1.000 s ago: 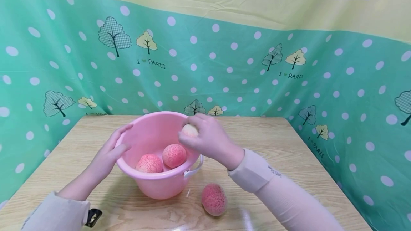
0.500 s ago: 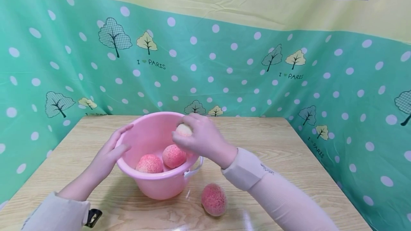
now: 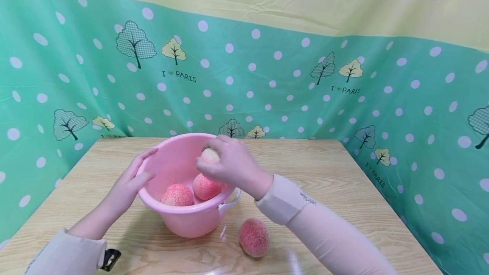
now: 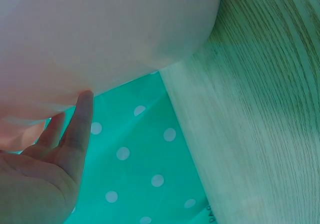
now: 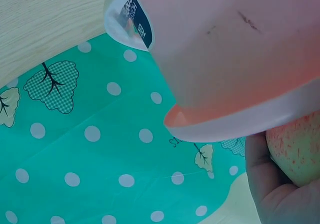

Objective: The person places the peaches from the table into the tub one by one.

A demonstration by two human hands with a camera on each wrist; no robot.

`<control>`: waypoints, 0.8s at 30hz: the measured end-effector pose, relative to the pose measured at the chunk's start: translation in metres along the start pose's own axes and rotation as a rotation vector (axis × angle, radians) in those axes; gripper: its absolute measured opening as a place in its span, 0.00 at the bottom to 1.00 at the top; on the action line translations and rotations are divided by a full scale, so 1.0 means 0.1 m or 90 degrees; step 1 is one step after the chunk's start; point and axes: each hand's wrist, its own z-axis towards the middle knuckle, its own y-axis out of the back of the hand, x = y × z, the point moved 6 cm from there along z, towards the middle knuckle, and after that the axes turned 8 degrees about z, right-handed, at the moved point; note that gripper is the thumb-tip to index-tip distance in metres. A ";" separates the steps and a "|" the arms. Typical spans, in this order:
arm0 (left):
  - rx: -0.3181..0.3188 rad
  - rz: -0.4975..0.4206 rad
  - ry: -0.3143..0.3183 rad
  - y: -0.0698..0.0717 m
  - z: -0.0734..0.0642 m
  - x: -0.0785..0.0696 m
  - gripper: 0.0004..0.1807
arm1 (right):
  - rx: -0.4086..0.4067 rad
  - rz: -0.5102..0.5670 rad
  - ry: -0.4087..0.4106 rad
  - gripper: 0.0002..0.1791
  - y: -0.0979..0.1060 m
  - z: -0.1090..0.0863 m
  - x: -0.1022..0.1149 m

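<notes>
In the head view a pink bucket point(image 3: 191, 222) stands on the table, with two pink speckled peaches point(image 3: 177, 195) at its bottom. My right hand point(image 3: 233, 164) grips a paler, cream-tipped peach point(image 3: 210, 156) over the bucket's right side. The right wrist view shows that peach point(image 5: 297, 151) against the palm, close to the rim point(image 5: 240, 124). My left hand point(image 3: 131, 177) rests at the bucket's left rim with fingers mostly straight. In the left wrist view a fingertip point(image 4: 86, 94) touches the outer wall. A darker pink peach point(image 3: 254, 237) lies on the table, right of the bucket.
The bucket's pale handle point(image 3: 231, 200) hangs at its right side. A small black object point(image 3: 111, 259) is by the left sleeve. Behind the wooden table point(image 3: 305, 169) hangs a green and yellow printed cloth point(image 3: 267, 75).
My right hand has moved left with its peach, further over the bucket's opening. The left hand, the bucket and the other peaches have stayed in place.
</notes>
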 end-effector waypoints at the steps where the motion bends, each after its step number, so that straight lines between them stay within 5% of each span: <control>1: 0.000 0.000 0.001 0.00 0.00 0.00 0.31 | 0.001 -0.002 0.002 0.13 -0.01 0.01 0.00; 24: -0.008 0.002 -0.006 0.00 0.00 0.00 0.31 | 0.052 -0.096 0.021 0.15 -0.30 0.14 0.07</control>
